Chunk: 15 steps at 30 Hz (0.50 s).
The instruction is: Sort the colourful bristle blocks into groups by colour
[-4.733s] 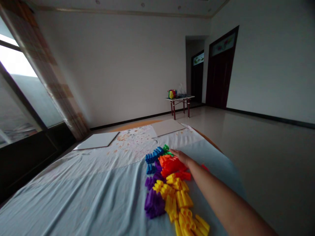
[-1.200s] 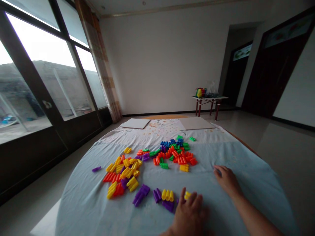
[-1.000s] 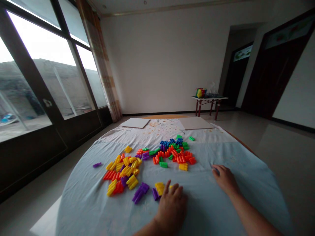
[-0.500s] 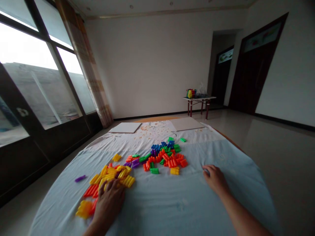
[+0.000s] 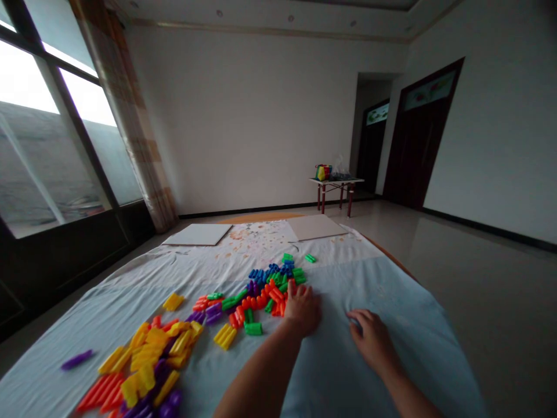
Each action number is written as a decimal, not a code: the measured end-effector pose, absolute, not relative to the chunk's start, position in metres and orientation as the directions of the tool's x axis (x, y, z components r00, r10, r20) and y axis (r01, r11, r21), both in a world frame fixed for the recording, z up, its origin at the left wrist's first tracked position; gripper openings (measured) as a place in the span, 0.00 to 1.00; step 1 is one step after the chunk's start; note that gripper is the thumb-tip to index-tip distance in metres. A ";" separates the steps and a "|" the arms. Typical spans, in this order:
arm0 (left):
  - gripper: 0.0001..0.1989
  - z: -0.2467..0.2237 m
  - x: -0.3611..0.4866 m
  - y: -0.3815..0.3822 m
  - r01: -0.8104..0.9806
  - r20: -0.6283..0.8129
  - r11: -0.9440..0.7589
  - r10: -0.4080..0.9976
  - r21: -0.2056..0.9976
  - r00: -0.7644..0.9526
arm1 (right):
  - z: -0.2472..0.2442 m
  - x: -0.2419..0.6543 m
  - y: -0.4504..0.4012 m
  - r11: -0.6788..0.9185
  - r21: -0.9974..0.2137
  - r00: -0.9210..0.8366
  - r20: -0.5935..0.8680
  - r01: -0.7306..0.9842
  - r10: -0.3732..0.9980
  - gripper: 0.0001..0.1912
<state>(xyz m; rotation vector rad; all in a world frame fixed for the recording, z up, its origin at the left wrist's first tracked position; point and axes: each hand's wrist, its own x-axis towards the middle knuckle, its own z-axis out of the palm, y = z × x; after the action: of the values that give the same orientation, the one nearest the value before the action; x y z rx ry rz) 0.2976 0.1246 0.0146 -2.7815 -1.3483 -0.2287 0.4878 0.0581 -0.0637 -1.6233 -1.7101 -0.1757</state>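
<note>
My left hand (image 5: 303, 307) reaches across to the right end of a row of plastic blocks. Its fingers are spread over the orange-red blocks (image 5: 278, 299) there, and the palm hides what lies beneath. To its right, my right hand (image 5: 371, 339) hovers at or just above the blue cloth, fingers apart and slightly bent, with nothing visible in it. Near the left wrist lie a green block (image 5: 253, 329) and a yellow block (image 5: 225, 335). Blue blocks (image 5: 256, 275) and green blocks (image 5: 298, 276) sit just beyond the left hand.
A heap of yellow blocks (image 5: 150, 351) with purple and orange-red ones fills the table's left front. One purple block (image 5: 77, 359) lies apart. Two flat boards, a white one (image 5: 199, 234) and a beige one (image 5: 317, 227), rest at the far end. A small table (image 5: 337, 182) stands behind.
My left hand has left the yellow heap and moved right and away from me to the orange-red blocks. My right hand's fingers have spread. The view has shifted right.
</note>
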 end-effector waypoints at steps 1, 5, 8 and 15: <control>0.21 0.014 0.293 0.130 0.801 0.147 -0.599 0.794 0.018 0.590 | -0.063 0.487 0.058 0.186 -0.391 0.096 0.600 0.901 0.794 0.12; 0.18 0.014 0.254 0.142 0.883 0.128 -0.469 0.874 -0.022 0.468 | -0.061 0.486 0.058 0.178 -0.400 0.110 0.600 0.899 0.793 0.12; 0.17 0.015 0.210 0.139 0.927 0.136 -0.372 0.917 -0.053 0.376 | -0.061 0.487 0.057 0.171 -0.404 0.118 0.598 0.899 0.793 0.13; 0.17 0.023 0.106 0.115 0.970 0.178 -0.200 0.959 -0.135 0.222 | -0.066 0.490 0.058 0.181 -0.411 0.115 0.600 0.894 0.791 0.13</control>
<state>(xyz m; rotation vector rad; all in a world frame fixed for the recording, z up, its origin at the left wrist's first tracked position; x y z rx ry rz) 0.1058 0.1151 0.0229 -2.2768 -1.8319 -0.0799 0.4896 0.0581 -0.0661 -1.6174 -1.6818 -0.1662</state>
